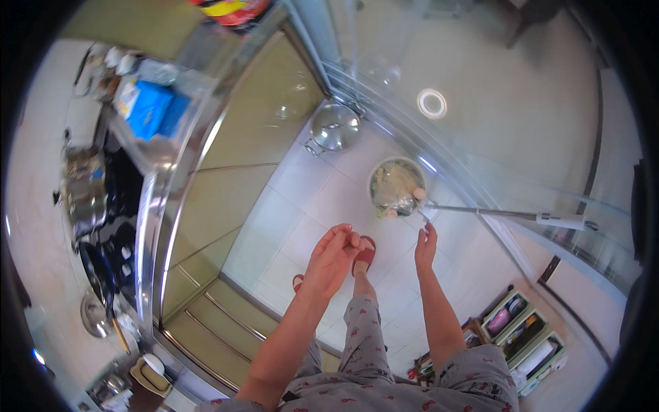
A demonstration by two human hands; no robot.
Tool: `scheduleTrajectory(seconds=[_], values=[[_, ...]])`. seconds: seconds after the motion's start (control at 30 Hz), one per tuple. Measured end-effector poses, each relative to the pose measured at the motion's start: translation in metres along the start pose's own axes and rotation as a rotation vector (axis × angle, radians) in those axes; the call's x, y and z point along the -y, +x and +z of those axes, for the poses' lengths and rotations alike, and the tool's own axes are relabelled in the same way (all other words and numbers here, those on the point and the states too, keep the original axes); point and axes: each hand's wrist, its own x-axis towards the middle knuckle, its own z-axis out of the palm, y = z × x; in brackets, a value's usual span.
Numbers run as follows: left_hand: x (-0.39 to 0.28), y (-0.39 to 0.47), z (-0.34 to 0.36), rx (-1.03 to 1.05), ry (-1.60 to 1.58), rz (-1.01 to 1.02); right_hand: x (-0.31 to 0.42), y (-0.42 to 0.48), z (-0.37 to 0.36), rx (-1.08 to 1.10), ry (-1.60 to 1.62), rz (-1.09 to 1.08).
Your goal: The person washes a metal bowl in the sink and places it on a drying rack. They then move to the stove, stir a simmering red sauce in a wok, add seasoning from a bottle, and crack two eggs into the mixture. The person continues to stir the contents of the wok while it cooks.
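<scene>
My left hand [334,255] is raised over the tiled floor with its fingers curled in and the fingertips close together. Whether something small is between them I cannot tell. Lower and to the right, my right hand [426,247] reaches towards a round waste bin [371,181]. A small pale, blurred piece [424,217] shows just past its fingertips; held or loose is unclear. Filling the bin are green leaf scraps [381,180], a crumpled clear plastic bag [394,193] and pale eggshells [419,193] near the rim.
A lidded steel pot [335,126] stands on the floor by the cabinet corner. From beside the bin, a long pole with a white grip [558,220] crosses the glass sliding door [494,154]. At left are a hob with a stockpot [85,190]; at lower right, a storage rack [522,335].
</scene>
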Motion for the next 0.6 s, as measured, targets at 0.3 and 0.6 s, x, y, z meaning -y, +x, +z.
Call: scheduleTrajectory(seconds=[0.3,0.6], values=[[-0.081,-0.162,-0.011,0.140,-0.146,0.217,0.108,-0.110,-0.016,0.214,0.057,-0.249],[-0.128,-0.419,-0.153,0.069,-0.225,0.573,0.277,-0.279,0.064,0.520,0.202,-0.642]])
